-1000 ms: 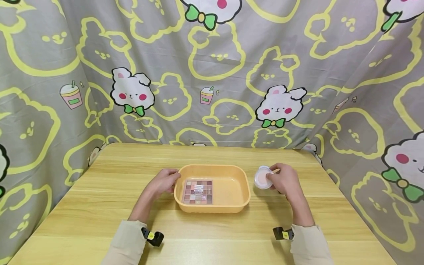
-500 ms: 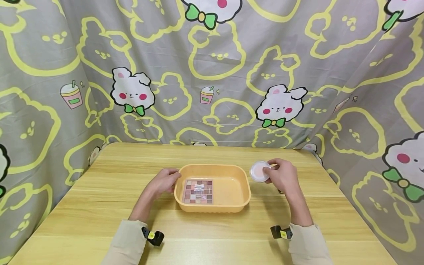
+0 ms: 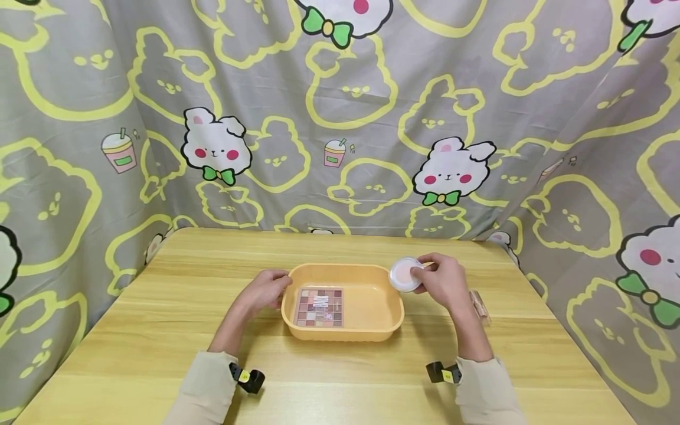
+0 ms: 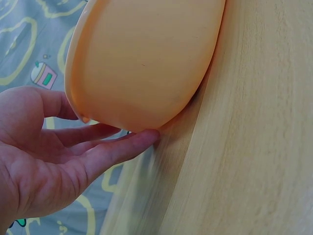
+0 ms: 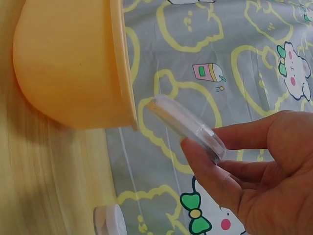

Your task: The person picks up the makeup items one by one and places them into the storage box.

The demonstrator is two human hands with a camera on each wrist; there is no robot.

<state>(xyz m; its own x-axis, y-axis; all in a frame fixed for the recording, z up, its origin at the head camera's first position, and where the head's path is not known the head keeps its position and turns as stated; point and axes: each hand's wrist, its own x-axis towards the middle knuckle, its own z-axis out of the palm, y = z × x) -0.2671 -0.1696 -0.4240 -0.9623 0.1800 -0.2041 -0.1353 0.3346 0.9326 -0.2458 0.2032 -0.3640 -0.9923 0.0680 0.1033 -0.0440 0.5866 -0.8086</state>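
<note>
Left hand [image 3: 265, 289] bent at the left rim of a yellow-orange plastic tray [image 3: 369, 307], its fingers gripping the outer wall and edge. Right hand [image 3: 445, 280] pinches a round compact [image 3: 404, 275] between thumb and fingers, holding it tilted and raised just off the tray's far right corner. The compact is a thin disc with a smooth pale pink face and a clear, shiny border. The tray is deep and rectangular with well-rounded corners and a slightly glossy inside. In its left half lies a flat, squarish palette [image 3: 320, 307], a grid of small brown, pink and cream squares with white marks near the middle.

Right of the tray, beyond the right forearm, a small pinkish-brown object [image 3: 479, 304] lies partly hidden. Everything rests on a pale tabletop [image 3: 340, 378] with yellow wood grain. Behind it and at both sides hangs softly creased grey cloth [image 3: 276, 88], printed with yellow animal outlines, white rabbits in green bows and pink cups. Both hands emerge from beige sleeves [image 3: 204, 386].
</note>
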